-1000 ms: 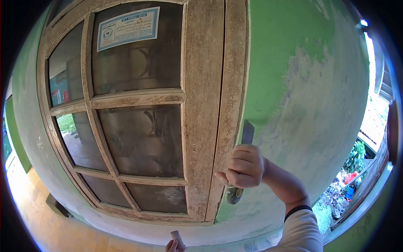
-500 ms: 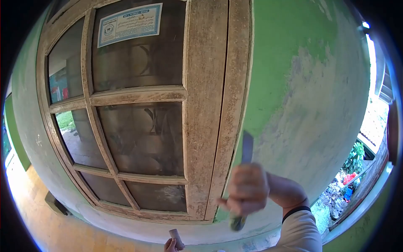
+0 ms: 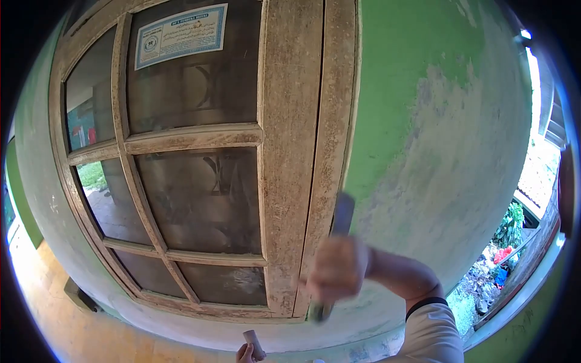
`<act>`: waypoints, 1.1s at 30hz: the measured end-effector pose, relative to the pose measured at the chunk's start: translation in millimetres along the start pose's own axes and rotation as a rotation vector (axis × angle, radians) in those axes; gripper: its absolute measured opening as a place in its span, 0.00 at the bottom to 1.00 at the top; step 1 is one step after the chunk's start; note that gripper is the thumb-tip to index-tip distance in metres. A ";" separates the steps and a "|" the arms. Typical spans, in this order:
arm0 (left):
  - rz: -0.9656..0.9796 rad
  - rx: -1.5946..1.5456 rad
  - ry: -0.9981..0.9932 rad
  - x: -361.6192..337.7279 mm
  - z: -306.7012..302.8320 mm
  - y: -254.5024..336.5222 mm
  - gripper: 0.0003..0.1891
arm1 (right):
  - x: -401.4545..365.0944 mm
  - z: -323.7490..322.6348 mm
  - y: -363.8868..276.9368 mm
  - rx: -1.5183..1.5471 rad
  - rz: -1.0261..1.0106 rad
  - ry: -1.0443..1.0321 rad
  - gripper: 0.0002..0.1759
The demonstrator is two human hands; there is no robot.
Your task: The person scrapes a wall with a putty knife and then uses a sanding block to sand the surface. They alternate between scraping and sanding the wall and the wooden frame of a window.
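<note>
My right hand (image 3: 337,270) is closed around the handle of a flat-bladed scraper (image 3: 343,213), blurred by motion. The blade points up, at the right edge of the worn wooden window frame (image 3: 292,151), beside green paint; whether it touches cannot be told. At the bottom, my left hand (image 3: 246,353) holds a small greyish cylinder (image 3: 254,344) between its fingers, below the window.
The green wall (image 3: 387,78) has a large pale patch (image 3: 448,151) of bare plaster. A printed paper (image 3: 181,36) is stuck on an upper pane. Rubbish and plants (image 3: 511,227) lie outside at the right.
My right hand and the scraper have moved left, nearer the window frame. The view has shifted slightly. My left hand holds the cylinder as before.
</note>
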State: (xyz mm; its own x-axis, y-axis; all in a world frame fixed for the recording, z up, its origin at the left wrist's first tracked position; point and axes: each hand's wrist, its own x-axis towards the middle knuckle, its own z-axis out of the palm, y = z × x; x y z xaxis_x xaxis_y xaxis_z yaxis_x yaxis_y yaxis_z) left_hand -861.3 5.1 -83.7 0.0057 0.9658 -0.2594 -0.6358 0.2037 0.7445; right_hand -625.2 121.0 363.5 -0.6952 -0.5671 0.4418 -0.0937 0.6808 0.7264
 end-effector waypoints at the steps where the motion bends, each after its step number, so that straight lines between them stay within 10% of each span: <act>1: -0.004 0.000 0.003 -0.3 -2.8 -1.3 0.15 | -6.4 -4.9 21.6 -0.066 0.075 0.093 0.18; 10: 0.034 0.043 0.033 -4.3 0.4 2.7 0.14 | 16.3 2.4 -16.5 0.103 -0.102 -0.046 0.18; 16: 0.045 0.032 0.075 -3.8 -8.6 -4.1 0.14 | -10.1 -18.3 27.7 -0.190 0.177 0.145 0.12; 20: -0.002 0.028 -0.018 -9.1 2.3 6.0 0.14 | 13.9 -15.9 -19.8 0.078 -0.001 -0.177 0.13; 26: 0.007 0.040 0.024 -11.5 13.1 5.5 0.13 | 2.3 -19.6 17.5 -0.030 0.145 0.125 0.19; 33: -0.021 0.030 0.004 -10.8 0.7 0.3 0.13 | 11.4 -2.3 -4.6 0.055 -0.068 -0.004 0.20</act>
State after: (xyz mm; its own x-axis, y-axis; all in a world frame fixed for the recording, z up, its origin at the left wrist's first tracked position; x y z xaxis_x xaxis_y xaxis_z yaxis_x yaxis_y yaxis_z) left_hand -861.1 -5.2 -80.2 0.0155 0.9605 -0.2780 -0.6123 0.2289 0.7567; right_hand -631.0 110.4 366.4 -0.6885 -0.6112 0.3903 -0.1799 0.6654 0.7245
